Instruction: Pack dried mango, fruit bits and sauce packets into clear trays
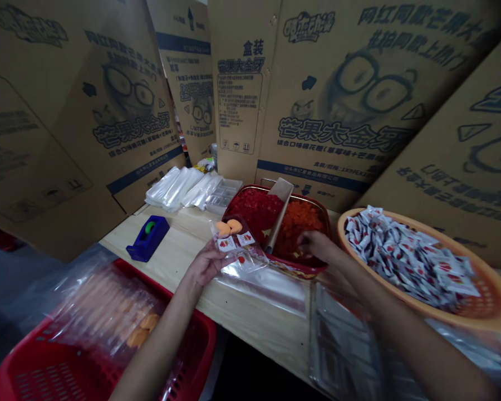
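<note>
My left hand [205, 263] pinches the edge of a clear plastic tray [250, 257] above the table. Two orange candy pieces [229, 227] sit at its far end, with two small white sachets [236, 241] and a red piece nearer me. My right hand [318, 246] reaches into the orange candy [297, 220] on the right side of a red-rimmed basket [329, 223]. Its fingers are curled, and the fingertips are too dark and blurred to show what they hold. A cardboard divider [279, 214] separates the orange candy from red candy [253, 207].
A blue tape dispenser [148, 238] stands left, near clear bags [179, 186]. An orange basket [404, 221] of white sachets is at right. Empty clear trays [342, 340] lie near my right forearm. A red basket [209, 328] holds filled packs. Cardboard boxes [242, 111] wall the back.
</note>
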{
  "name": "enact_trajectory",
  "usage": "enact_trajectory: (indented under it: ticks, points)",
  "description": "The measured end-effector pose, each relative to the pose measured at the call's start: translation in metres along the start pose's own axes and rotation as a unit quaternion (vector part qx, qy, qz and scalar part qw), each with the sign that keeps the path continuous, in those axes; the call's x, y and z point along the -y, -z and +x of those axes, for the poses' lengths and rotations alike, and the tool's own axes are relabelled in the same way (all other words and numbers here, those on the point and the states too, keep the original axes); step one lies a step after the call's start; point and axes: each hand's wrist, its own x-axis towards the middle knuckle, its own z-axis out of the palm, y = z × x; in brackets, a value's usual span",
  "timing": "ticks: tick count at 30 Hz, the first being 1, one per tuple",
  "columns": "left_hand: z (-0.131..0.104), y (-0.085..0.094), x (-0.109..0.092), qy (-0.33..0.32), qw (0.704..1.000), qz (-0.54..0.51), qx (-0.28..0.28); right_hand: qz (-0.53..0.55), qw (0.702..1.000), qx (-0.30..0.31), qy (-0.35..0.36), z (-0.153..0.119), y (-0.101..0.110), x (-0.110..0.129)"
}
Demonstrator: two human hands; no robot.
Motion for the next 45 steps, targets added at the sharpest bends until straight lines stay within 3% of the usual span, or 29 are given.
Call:
enact_trajectory:
  ticks: [3, 5, 8, 11, 16, 25, 35, 45]
  points:
    - [0.001, 0.002, 0.001, 0.004, 1.000, -0.004, 0.002, 0.125, 0.992, 0.019, -0.017, -0.009, 0.017, 0.033]
    - [0.002, 0.003, 0.002, 0.008, 1.000, -0.009, -0.003, 0.231, 0.971, 0.057, -0.002, -0.020, 0.020, 0.063]
    - [0.003, 0.004, 0.002, 0.010, 1.000, -0.013, -0.004, 0.272, 0.953, 0.123, 0.044, -0.034, 0.009, 0.105]
    - [0.005, 0.003, 0.002, 0.008, 1.000, -0.011, 0.000, 0.274, 0.945, 0.171, 0.058, -0.037, -0.015, 0.128]
    - [0.005, 0.002, 0.002, -0.002, 1.000, 0.001, -0.008, 0.261, 0.946, 0.186, 0.043, -0.030, -0.041, 0.132]
    - [0.005, 0.003, 0.003, 0.004, 1.000, -0.015, -0.014, 0.292, 0.939, 0.177, 0.042, -0.028, -0.036, 0.135]
    - [0.005, 0.006, 0.004, -0.013, 1.000, -0.007, -0.006, 0.152, 0.962, 0.126, 0.189, -0.024, -0.058, 0.156]
    - [0.007, 0.002, 0.003, -0.008, 1.000, -0.004, -0.001, 0.071, 0.968, 0.060, 0.234, -0.025, -0.056, 0.153]
